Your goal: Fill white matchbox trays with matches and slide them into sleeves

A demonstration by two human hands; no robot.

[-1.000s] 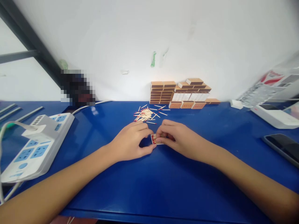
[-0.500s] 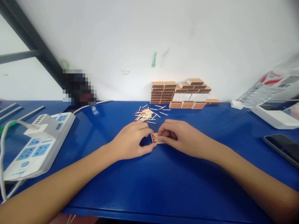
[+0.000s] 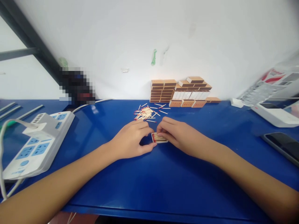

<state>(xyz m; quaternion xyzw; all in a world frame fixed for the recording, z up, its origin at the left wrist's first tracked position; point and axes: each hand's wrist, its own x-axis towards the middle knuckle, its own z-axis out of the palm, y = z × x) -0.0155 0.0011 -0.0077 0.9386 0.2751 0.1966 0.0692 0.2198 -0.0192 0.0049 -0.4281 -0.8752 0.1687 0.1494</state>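
Observation:
A small white matchbox tray [image 3: 163, 142] lies on the blue table, with red-tipped matches [image 3: 159, 138] lengthwise inside. My left hand [image 3: 130, 140] steadies its left end, thumb at the near corner and forefinger at the far one. From the right, my right hand [image 3: 181, 133] reaches over the tray with thumb and forefinger pinched on the matches; its fingers hide the far side and part of the right end. Just beyond my hands is a loose pile of matches [image 3: 145, 113].
Matchboxes [image 3: 163, 91] are stacked against the wall, with more matchboxes [image 3: 193, 88] beside them. A white power strip [image 3: 44, 149] with a cable stands left. On the right are a phone [image 3: 283, 146], a white device [image 3: 273, 116] and a plastic bottle [image 3: 261, 85].
My right thumb and fingers have shifted slightly up and away, so more of the matches and the tray's near edge show. My left hand stays at the tray.

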